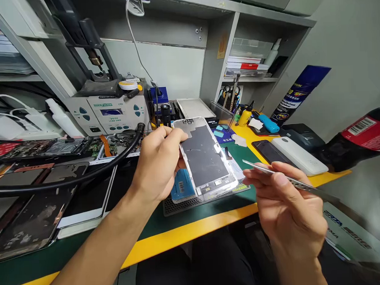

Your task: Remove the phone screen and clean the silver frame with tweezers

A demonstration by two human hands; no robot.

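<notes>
Between the thumb and fingers of the right hand [287, 209], a slim metal tool [260, 168] with a row of holes in its shank is pinched, much as a pen is, presumably for fine control of the tip; whether tweezers or a blade, cannot be told. The tip is pointed toward a phone display panel [206, 154] but kept just apart from it.

The panel is held above the bench [200, 232] by the left hand [157, 163], its upper left edge clasped with the thumb on top and the fingers tucked mostly out of sight beneath. Its inner side is turned up, and by this edge grip most of the grey backing is left uncovered.

Below it, a blue packet [182, 187] with a barcode is laid on a perforated mat [175, 208]. Farther left, a black hose [84, 180] is draped over dismantled device parts [32, 212], perhaps to be kept within reach. At the back, a QUICK-branded station [111, 116] is set against the wall, its controls faced forward, seemingly for easy reading.
</notes>
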